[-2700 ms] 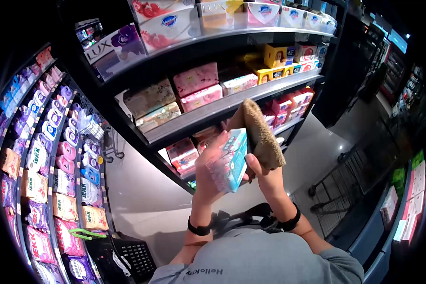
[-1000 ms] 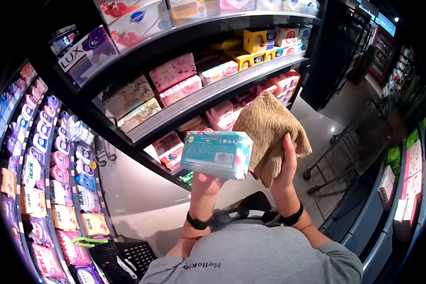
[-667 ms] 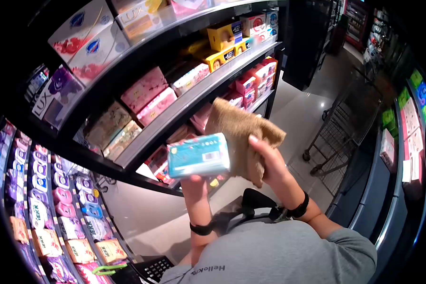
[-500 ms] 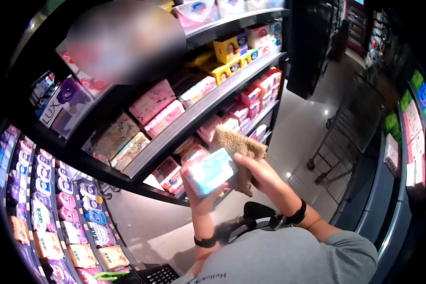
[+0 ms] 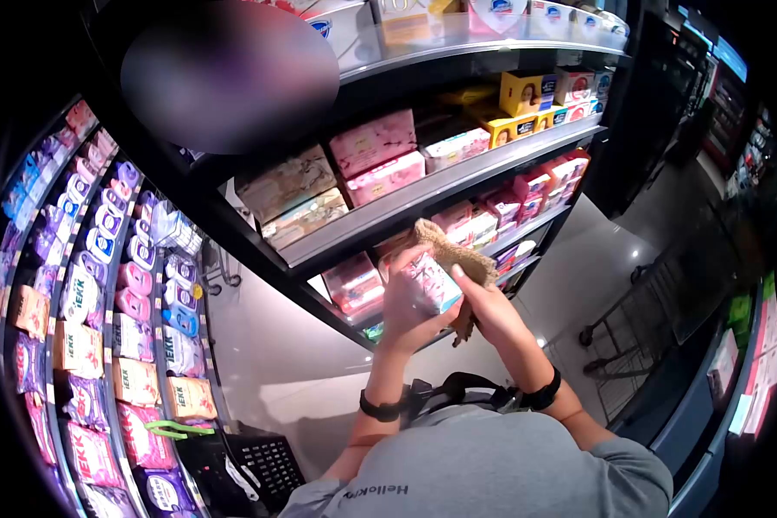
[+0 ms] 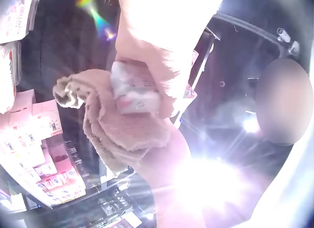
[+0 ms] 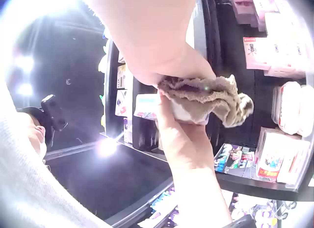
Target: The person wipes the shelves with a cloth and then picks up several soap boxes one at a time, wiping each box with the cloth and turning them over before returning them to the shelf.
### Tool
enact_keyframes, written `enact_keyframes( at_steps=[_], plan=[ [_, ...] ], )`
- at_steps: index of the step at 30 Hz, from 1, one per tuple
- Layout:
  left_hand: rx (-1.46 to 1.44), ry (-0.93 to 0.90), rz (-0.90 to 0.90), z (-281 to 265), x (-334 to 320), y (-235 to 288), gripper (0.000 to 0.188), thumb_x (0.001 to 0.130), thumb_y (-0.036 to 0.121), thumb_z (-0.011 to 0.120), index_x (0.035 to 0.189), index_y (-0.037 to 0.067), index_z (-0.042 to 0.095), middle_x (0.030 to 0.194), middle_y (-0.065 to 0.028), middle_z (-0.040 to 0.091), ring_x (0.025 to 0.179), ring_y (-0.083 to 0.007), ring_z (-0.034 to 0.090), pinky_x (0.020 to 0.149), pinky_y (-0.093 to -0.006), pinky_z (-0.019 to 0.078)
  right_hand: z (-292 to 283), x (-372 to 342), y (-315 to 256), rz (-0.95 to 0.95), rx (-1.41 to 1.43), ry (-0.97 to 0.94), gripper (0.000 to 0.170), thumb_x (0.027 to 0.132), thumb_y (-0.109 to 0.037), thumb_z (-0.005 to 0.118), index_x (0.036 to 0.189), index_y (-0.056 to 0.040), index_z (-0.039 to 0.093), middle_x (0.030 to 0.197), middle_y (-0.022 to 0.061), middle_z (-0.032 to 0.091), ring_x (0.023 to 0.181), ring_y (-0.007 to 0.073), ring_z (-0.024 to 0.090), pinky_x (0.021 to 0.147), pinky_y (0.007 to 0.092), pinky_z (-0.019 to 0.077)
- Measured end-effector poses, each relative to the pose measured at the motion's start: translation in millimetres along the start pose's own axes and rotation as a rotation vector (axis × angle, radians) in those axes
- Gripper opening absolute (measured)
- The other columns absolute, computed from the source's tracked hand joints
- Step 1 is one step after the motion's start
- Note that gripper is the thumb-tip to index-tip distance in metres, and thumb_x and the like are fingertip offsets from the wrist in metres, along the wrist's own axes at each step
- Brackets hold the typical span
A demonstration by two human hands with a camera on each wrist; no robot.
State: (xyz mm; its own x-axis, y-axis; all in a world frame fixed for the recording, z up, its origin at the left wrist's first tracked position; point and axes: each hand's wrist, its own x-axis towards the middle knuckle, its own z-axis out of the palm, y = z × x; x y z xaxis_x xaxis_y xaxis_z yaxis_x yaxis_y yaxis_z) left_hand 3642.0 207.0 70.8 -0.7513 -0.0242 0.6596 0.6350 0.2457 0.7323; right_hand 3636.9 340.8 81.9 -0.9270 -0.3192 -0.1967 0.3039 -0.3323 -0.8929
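Observation:
In the head view my left hand [image 5: 408, 312] grips a plastic-wrapped teal pack [image 5: 438, 285] with a pink floral print. One end of the pack faces up toward the camera. My right hand [image 5: 495, 312] holds a brown fluffy cloth [image 5: 459, 252], bunched against the pack's far right side, with the thumb beside the pack's edge. Seen from the left wrist, the pack's pale end [image 6: 136, 93] pokes out below the left hand, against the folded cloth [image 6: 115, 127]. From the right wrist, the cloth [image 7: 206, 98] hangs under the right hand [image 7: 162, 46] and covers much of the pack.
A black shelf [image 5: 445, 192] with boxed soaps [image 5: 375, 147] stands just beyond the hands. Packs of detergent [image 5: 82, 350] fill the shelving at left. A black basket [image 5: 255, 457] is low at left; a wire cart [image 5: 639, 345] stands at right.
The pack has turned from its teal barcode face to end-on. The cloth, spread wide a second ago, is now bunched beside it. The head view swung away and back.

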Motion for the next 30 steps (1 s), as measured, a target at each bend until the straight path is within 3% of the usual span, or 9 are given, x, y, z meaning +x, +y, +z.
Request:
enact_keyframes(
  at_steps=[7,10,11,13,17,24,28,29,30],
  plan=[
    [0.212,0.05,0.089,-7.4,2.9,4.9,0.081,0.046,0.011,0.078,0.115,0.004,0.035,0.119,-0.0193,0.039,0.109,-0.0336,0.041,0.089,-0.0377,0.0353,-6.6,-13.8,-6.3,-0.227,0.18,-0.054,0.041,0.084,-0.021,0.05,0.118,-0.0009,0.038,0.112,0.0059,0.046,0.102,0.0133,0.044,0.086,0.0263,0.0357],
    [0.371,-0.032,-0.097,-13.0,4.5,20.1,0.076,0.052,0.017,0.076,0.114,-0.001,0.036,0.105,-0.0185,0.051,0.093,-0.028,0.054,0.078,-0.0333,0.0435,-3.4,-17.5,0.8,-0.405,0.197,-0.123,0.038,0.084,-0.015,0.049,0.118,-0.0009,0.039,0.109,0.0073,0.048,0.099,0.0131,0.046,0.084,0.0265,0.0382],
    [0.381,0.012,-0.119,-10.9,2.4,18.5,0.079,0.046,0.011,0.075,0.115,0.003,0.037,0.102,-0.0165,0.051,0.09,-0.0334,0.052,0.074,-0.0367,0.0447,0.0,-13.8,4.8,-0.52,0.059,-0.089,0.034,0.084,-0.011,0.049,0.115,-0.0008,0.042,0.108,0.0068,0.049,0.098,0.012,0.046,0.083,0.025,0.0386],
    [0.423,0.003,-0.053,-11.9,6.0,27.7,0.074,0.047,0.013,0.074,0.112,0.003,0.039,0.099,-0.0169,0.051,0.088,-0.0342,0.052,0.072,-0.0374,0.0449,2.3,-14.2,0.1,-0.377,-0.098,-0.047,0.031,0.084,-0.01,0.048,0.113,0.0001,0.045,0.108,0.0058,0.05,0.099,0.0117,0.046,0.084,0.024,0.0373],
    [0.511,0.022,0.157,-11.4,8.9,24.0,0.059,0.051,0.011,0.07,0.102,0.003,0.042,0.095,-0.0168,0.051,0.085,-0.0353,0.051,0.069,-0.0383,0.0428,22.5,-12.7,-20.0,-0.696,-0.229,-0.097,0.029,0.085,-0.009,0.047,0.111,0.001,0.045,0.107,0.0047,0.05,0.096,0.0093,0.045,0.084,0.0231,0.0364],
    [0.413,0.041,0.372,-14.2,5.4,11.3,0.066,0.053,0.018,0.069,0.111,0.005,0.04,0.103,-0.0142,0.046,0.093,-0.0322,0.045,0.08,-0.0424,0.0347,3.6,-15.7,-14.9,-0.208,-0.267,-0.012,0.034,0.085,-0.026,0.048,0.108,-0.0008,0.047,0.095,0.0044,0.053,0.087,0.009,0.048,0.075,0.0242,0.0403],
    [0.433,0.123,0.469,-9.1,15.6,12.8,0.056,0.066,0.034,0.064,0.108,0.006,0.04,0.116,-0.0165,0.042,0.103,-0.0352,0.041,0.091,-0.0486,0.0279,7.3,-18.6,-17.9,-0.244,-0.048,-0.106,0.037,0.086,-0.029,0.046,0.109,-0.0006,0.046,0.097,0.0041,0.053,0.086,0.0062,0.047,0.07,0.0211,0.0394],
    [0.395,0.047,0.459,-10.8,15.2,13.8,0.065,0.057,0.017,0.072,0.109,0.005,0.035,0.115,-0.0197,0.042,0.105,-0.0333,0.042,0.09,-0.0438,0.0307,4.7,-14.6,-11.5,-0.244,-0.049,-0.108,0.037,0.086,-0.029,0.046,0.109,-0.0006,0.046,0.097,0.0041,0.053,0.086,0.0062,0.047,0.07,0.0211,0.0394],
    [0.369,0.045,0.454,-10.5,14.0,12.1,0.066,0.057,0.018,0.073,0.11,0.005,0.035,0.114,-0.0193,0.043,0.104,-0.0332,0.043,0.09,-0.0436,0.0309,-0.7,-8.0,0.4,-0.188,-0.002,-0.117,0.038,0.086,-0.032,0.044,0.109,-0.0018,0.047,0.097,0.004,0.053,0.085,0.0059,0.047,0.069,0.0206,0.0393]
  ],
)
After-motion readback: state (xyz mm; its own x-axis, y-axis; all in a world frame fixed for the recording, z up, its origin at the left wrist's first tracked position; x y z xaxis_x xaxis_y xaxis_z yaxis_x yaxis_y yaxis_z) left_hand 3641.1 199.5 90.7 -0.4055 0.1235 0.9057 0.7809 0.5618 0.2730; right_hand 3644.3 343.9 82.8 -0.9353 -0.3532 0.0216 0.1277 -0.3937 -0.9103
